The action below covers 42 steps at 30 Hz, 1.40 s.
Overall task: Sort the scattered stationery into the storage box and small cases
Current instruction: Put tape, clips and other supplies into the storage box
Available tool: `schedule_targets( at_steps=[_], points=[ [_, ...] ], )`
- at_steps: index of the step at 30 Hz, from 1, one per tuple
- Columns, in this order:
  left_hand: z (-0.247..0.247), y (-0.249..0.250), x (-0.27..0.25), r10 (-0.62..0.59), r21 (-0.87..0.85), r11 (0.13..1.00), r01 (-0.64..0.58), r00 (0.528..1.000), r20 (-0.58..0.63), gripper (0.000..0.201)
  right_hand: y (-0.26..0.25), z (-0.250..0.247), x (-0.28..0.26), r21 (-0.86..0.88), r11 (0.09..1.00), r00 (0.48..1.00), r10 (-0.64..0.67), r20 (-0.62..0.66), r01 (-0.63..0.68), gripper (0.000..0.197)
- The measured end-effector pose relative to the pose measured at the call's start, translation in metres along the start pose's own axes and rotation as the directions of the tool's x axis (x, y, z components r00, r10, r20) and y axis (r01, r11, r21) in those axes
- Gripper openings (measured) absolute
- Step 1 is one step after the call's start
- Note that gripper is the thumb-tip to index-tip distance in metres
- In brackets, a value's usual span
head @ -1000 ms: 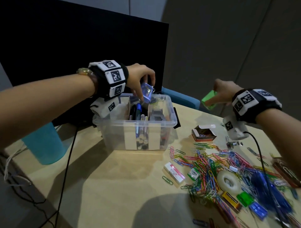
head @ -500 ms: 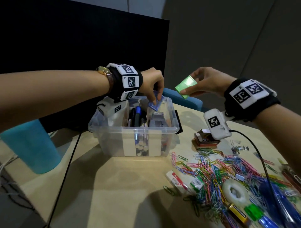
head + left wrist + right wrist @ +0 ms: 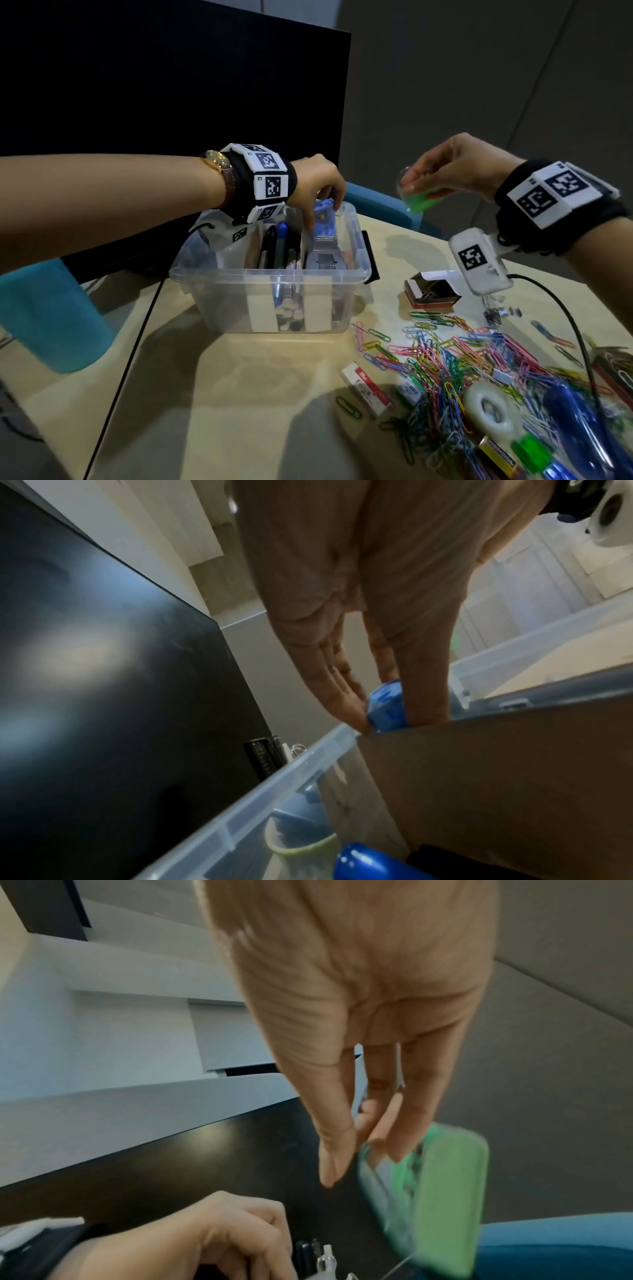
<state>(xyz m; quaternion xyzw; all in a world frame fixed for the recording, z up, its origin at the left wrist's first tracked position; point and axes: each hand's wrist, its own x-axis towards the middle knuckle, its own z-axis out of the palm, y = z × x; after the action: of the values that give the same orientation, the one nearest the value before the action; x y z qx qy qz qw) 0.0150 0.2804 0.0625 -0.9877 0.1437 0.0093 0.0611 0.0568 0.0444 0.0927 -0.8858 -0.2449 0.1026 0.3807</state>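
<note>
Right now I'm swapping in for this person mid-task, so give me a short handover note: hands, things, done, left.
Left hand holds a blue case upright in the right compartment of the clear storage box.
Right hand holds a green case in the air, right of the box.
Done: pens and a grey tool in the box.
Left: set both cases down; the coloured paper clips, tape roll, open clip carton and white-red carton lie on the table.

Black wristbands (image 3: 555,202) with white tag blocks both wrists; gold watch (image 3: 219,164) left
</note>
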Motion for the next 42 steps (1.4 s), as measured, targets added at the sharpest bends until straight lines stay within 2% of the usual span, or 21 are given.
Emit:
schedule_targets(
  at_steps=[3, 7, 11, 14, 17, 19, 23, 25, 33, 35, 39, 42],
  points=[
    [-0.001, 0.003, 0.004, 0.015, 0.009, 1.000, -0.016, 0.998, 0.064, 0.050, 0.008, 0.014, -0.003, -0.058, 0.996, 0.989, 0.081, 0.122, -0.075, 0.009],
    [0.002, 0.001, 0.003, 0.028, -0.002, 1.000, -0.028, 0.995, 0.096, 0.051, 0.018, 0.041, -0.010, -0.027, 0.997, 0.967, 0.073, 0.245, -0.068, 0.015],
    [0.007, 0.004, 0.001, 0.003, -0.046, 0.999, 0.000, 0.998, 0.064, 0.048, 0.025, 0.060, -0.018, -0.082, 0.993, 0.904, 0.110, 0.412, -0.084, 0.022],
    [0.005, 0.005, -0.001, -0.047, -0.101, 0.994, 0.048, 0.999, 0.019, 0.038, 0.030, 0.073, -0.026, -0.160, 0.978, 0.896, 0.187, 0.403, -0.133, 0.023],
    [0.006, 0.006, 0.000, -0.079, -0.104, 0.991, 0.080, 0.997, 0.010, 0.033, 0.034, 0.081, -0.036, -0.308, 0.940, 0.873, 0.271, 0.406, -0.148, 0.034],
    [0.007, 0.010, 0.002, -0.089, -0.097, 0.991, 0.089, 0.996, 0.009, 0.037, 0.037, 0.087, -0.042, -0.377, 0.919, 0.864, 0.282, 0.417, -0.118, 0.044],
    [0.009, 0.011, 0.004, -0.085, -0.122, 0.989, 0.085, 0.996, 0.006, 0.043, 0.039, 0.095, -0.049, -0.449, 0.891, 0.881, 0.260, 0.395, -0.062, 0.071],
    [0.009, 0.011, 0.003, -0.096, -0.116, 0.989, 0.097, 0.995, 0.015, 0.043, 0.037, 0.098, -0.051, -0.520, 0.854, 0.883, 0.260, 0.391, -0.021, 0.078],
    [0.009, 0.017, 0.011, -0.147, 0.035, 0.989, 0.146, 0.989, 0.027, 0.030, 0.034, 0.106, -0.046, -0.595, 0.804, 0.881, 0.281, 0.380, 0.000, 0.076],
    [0.007, 0.016, 0.012, -0.137, 0.082, 0.988, 0.134, 0.990, 0.028, 0.026, 0.039, 0.110, -0.046, -0.608, 0.793, 0.884, 0.249, 0.396, 0.049, 0.069],
    [0.005, 0.012, 0.010, -0.127, 0.163, 0.978, 0.128, 0.992, -0.018, 0.025, 0.042, 0.112, -0.046, -0.588, 0.803, 0.905, 0.171, 0.390, 0.101, 0.041],
    [0.006, 0.012, 0.010, -0.125, 0.152, 0.980, 0.125, 0.992, -0.012, 0.025, 0.040, 0.105, -0.045, -0.585, 0.804, 0.917, 0.146, 0.372, 0.109, 0.042]
  ],
)
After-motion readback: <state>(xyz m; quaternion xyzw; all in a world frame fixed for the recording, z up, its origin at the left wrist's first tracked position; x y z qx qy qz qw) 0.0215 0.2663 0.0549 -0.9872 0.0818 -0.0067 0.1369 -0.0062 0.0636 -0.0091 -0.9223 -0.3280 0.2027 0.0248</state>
